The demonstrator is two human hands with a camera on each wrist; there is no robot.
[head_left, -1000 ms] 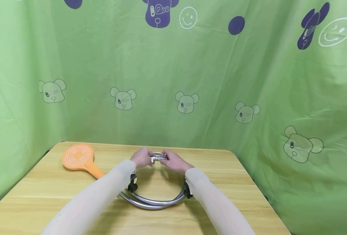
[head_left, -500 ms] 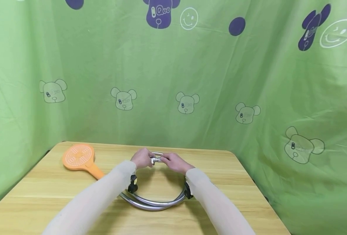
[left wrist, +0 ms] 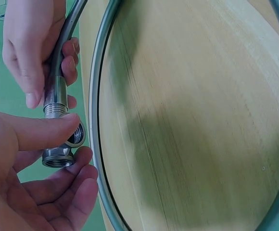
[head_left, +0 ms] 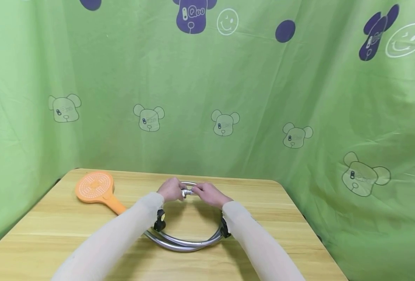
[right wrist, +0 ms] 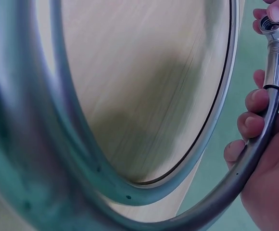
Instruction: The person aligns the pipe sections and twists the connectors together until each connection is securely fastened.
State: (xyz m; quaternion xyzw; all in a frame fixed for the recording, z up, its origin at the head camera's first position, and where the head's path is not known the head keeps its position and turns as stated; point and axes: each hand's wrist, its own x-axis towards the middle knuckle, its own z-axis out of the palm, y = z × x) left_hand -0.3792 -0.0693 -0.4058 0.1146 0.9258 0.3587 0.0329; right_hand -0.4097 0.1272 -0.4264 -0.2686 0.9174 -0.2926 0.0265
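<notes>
My left hand (head_left: 171,189) pinches a chrome pipe fitting (left wrist: 57,158) between thumb and fingers; its lower and side openings show inner threads. My right hand (head_left: 211,194) grips the silver shower hose (right wrist: 250,168) just behind its metal end sleeve (left wrist: 56,90), fingers curled around it. Sleeve and fitting stand in line, with a short band of outer thread (left wrist: 56,109) visible between them. How deep the thread sits is hidden. The rest of the hose loops below both hands. An orange shower head (head_left: 95,186) lies at the table's left, its handle partly behind the left sleeve.
The wooden table (head_left: 274,234) reaches back to a green patterned curtain (head_left: 193,152), which also hangs at both sides. Hose loops (head_left: 186,246) lie between the forearms, close to the black wrist cameras.
The right hand's fingers have shifted and turned on the hose end beside the fitting. The left hand keeps its hold in nearly the same place. The shower head has stayed put.
</notes>
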